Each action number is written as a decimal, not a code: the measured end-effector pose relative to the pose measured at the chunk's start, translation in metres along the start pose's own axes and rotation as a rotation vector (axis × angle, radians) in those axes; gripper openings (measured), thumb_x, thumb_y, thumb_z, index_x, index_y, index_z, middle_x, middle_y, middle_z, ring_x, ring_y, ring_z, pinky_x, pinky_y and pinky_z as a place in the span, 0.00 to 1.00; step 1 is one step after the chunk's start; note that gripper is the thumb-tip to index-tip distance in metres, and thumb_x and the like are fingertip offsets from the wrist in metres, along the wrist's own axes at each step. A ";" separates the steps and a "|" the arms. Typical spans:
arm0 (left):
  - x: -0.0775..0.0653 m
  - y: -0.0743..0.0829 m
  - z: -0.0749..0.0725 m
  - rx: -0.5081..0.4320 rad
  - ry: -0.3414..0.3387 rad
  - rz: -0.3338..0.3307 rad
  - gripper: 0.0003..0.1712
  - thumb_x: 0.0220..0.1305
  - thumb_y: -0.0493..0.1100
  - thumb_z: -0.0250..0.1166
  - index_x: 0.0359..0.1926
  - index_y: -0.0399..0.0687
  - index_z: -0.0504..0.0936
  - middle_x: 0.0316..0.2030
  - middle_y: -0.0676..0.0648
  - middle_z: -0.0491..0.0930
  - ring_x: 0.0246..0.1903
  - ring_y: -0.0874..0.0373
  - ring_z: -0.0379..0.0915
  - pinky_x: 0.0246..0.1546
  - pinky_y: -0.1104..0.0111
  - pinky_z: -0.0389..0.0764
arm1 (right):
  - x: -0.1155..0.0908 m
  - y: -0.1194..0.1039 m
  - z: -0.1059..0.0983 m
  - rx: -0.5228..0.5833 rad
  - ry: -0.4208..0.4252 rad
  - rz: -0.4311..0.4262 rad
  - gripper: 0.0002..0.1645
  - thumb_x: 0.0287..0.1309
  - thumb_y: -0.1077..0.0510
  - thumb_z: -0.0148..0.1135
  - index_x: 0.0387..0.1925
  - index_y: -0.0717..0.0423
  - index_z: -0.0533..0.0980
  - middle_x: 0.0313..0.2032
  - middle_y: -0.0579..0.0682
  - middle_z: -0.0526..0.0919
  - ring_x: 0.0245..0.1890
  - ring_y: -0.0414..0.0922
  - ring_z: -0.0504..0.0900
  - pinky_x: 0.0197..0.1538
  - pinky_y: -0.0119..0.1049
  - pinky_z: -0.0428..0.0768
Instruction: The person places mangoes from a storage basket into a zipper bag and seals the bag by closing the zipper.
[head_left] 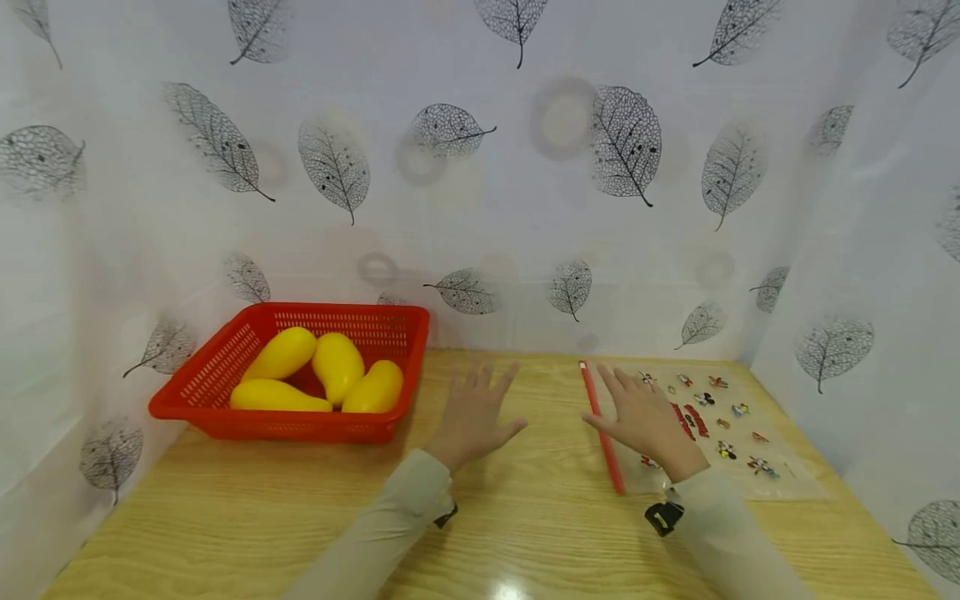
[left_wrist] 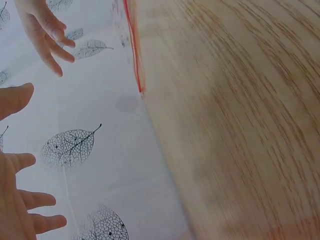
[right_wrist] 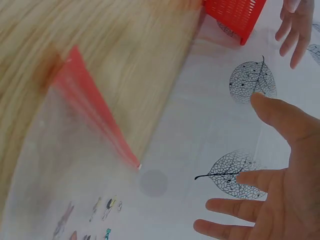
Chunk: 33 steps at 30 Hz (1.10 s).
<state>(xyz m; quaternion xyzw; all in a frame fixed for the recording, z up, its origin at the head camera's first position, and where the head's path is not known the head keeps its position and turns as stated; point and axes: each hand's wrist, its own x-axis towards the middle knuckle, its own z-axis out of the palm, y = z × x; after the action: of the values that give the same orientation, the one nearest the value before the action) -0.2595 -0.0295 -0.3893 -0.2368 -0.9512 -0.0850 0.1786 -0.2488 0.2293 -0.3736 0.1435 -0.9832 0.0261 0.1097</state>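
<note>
My left hand [head_left: 472, 419] hovers over the wooden table with its fingers spread and holds nothing. Just left of it stands a red plastic basket [head_left: 296, 427] with several yellow mangoes [head_left: 339, 367] inside. My right hand [head_left: 647, 417], fingers also spread and holding nothing, is above the left part of a clear zip bag [head_left: 787, 475]. Small cartoon prints cover the bag, and a red strip [head_left: 600, 425] runs along its left edge. In the right wrist view the bag's red strip [right_wrist: 95, 105] lies well apart from the right hand [right_wrist: 285, 200].
The light wooden table [head_left: 525, 533] reaches back to a white curtain [head_left: 487, 225] printed with dark leaves. More curtain hangs along the left and right sides. A dark wrist strap [head_left: 664, 517] shows at the right sleeve.
</note>
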 end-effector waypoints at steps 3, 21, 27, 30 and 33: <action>0.004 0.003 0.004 0.018 0.037 0.048 0.45 0.55 0.65 0.61 0.70 0.56 0.58 0.65 0.37 0.63 0.66 0.40 0.58 0.64 0.41 0.58 | -0.002 0.003 0.001 -0.017 -0.023 0.003 0.48 0.56 0.36 0.56 0.69 0.59 0.56 0.61 0.66 0.70 0.58 0.65 0.71 0.57 0.65 0.67; 0.047 0.026 0.028 0.107 -0.015 0.282 0.35 0.59 0.60 0.60 0.65 0.53 0.67 0.60 0.45 0.71 0.61 0.52 0.67 0.63 0.57 0.67 | -0.015 0.014 0.017 0.039 -0.196 0.026 0.31 0.54 0.42 0.62 0.48 0.64 0.77 0.45 0.61 0.82 0.41 0.58 0.82 0.41 0.53 0.79; 0.057 0.036 0.036 0.124 -0.047 0.299 0.32 0.59 0.58 0.61 0.62 0.54 0.69 0.58 0.47 0.73 0.59 0.53 0.68 0.63 0.60 0.67 | -0.017 0.012 0.022 0.061 -0.244 0.038 0.20 0.54 0.44 0.63 0.32 0.58 0.77 0.27 0.48 0.81 0.23 0.43 0.77 0.26 0.38 0.75; 0.059 0.040 0.040 0.133 -0.061 0.303 0.29 0.59 0.57 0.60 0.61 0.54 0.70 0.58 0.48 0.73 0.59 0.54 0.68 0.63 0.60 0.67 | -0.018 0.010 0.025 0.040 -0.248 0.032 0.18 0.54 0.44 0.63 0.25 0.54 0.74 0.20 0.45 0.75 0.18 0.40 0.70 0.22 0.34 0.69; 0.059 0.045 0.043 0.136 -0.089 0.304 0.28 0.61 0.56 0.58 0.60 0.55 0.71 0.58 0.48 0.72 0.60 0.55 0.67 0.64 0.60 0.65 | -0.019 0.008 0.027 0.028 -0.248 0.028 0.18 0.53 0.45 0.64 0.23 0.54 0.72 0.18 0.44 0.72 0.18 0.40 0.68 0.21 0.34 0.67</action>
<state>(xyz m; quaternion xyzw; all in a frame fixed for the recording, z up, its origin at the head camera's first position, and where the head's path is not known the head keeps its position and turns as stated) -0.2996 0.0454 -0.4029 -0.3690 -0.9149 0.0179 0.1629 -0.2394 0.2394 -0.4045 0.1332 -0.9907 0.0233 -0.0152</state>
